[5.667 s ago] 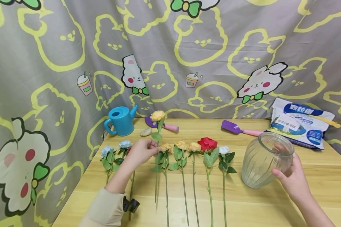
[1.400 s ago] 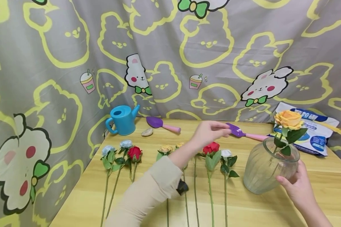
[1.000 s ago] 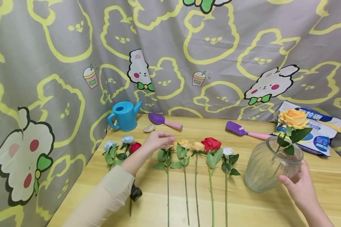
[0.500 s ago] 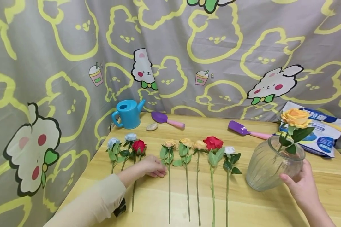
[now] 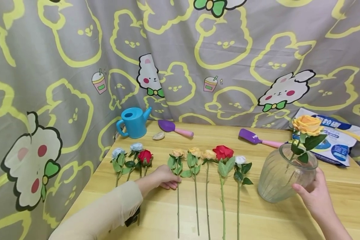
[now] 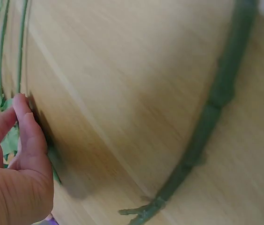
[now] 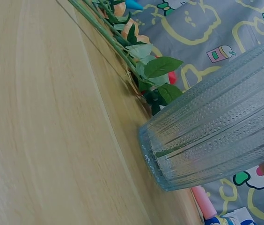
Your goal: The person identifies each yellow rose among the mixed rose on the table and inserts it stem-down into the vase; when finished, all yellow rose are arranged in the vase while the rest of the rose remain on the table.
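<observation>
Wooden table (image 5: pixel 157 213): my left hand (image 5: pixel 165 176) pinches a yellow rose (image 5: pixel 177 153), centre frame; my right hand (image 5: pixel 315 195) grips a glass vase (image 5: pixel 274 180).

This looks like a curtained-off craft or gardening corner; whether in a home cannot be told. Grey cloth (image 5: pixel 174 36) printed with cartoon animals (image 5: pixel 285 89) hangs beyond the left grip (image 5: pixel 163 176) and right grip (image 5: pixel 315 196). The wood-grain counter (image 5: pixel 267 221) carries a watering can (image 5: pixel 135 126) and trowel (image 5: pixel 177 130) past the left grip and stemmed flowers (image 5: pixel 192 160) beside it; the right grip holds a glass vase (image 5: pixel 279 181).
</observation>
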The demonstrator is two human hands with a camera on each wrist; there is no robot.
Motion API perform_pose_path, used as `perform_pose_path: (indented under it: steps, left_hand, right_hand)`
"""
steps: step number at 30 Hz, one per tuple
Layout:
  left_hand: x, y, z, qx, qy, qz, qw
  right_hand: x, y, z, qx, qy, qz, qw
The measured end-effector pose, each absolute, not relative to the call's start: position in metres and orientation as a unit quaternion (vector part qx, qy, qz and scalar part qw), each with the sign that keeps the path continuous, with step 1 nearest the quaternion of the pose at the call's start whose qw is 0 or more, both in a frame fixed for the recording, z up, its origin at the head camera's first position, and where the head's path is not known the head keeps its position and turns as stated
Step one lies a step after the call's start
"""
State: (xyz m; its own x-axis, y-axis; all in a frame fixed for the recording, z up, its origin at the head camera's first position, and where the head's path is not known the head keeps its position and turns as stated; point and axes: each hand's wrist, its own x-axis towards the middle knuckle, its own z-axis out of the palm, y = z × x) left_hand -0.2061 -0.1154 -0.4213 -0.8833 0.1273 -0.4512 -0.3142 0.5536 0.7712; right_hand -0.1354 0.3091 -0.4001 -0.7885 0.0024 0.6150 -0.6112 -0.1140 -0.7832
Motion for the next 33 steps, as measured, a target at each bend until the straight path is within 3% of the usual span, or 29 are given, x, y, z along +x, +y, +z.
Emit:
perform_pose_path:
  steps: [20, 33]
  left_hand:
    - [-0.203, -0.105, -0.413, -0.02, 0.791, 0.573, 0.211]
    - [-0.215, -0.055, -0.343, 0.055, 0.724, 0.668, 0.165]
  right_hand:
    - [-0.134, 0.308, -0.402, 0.246, -0.622, 0.711, 0.217]
    - [-0.135, 0.308, -0.401, 0.241, -0.63, 0.705, 0.219]
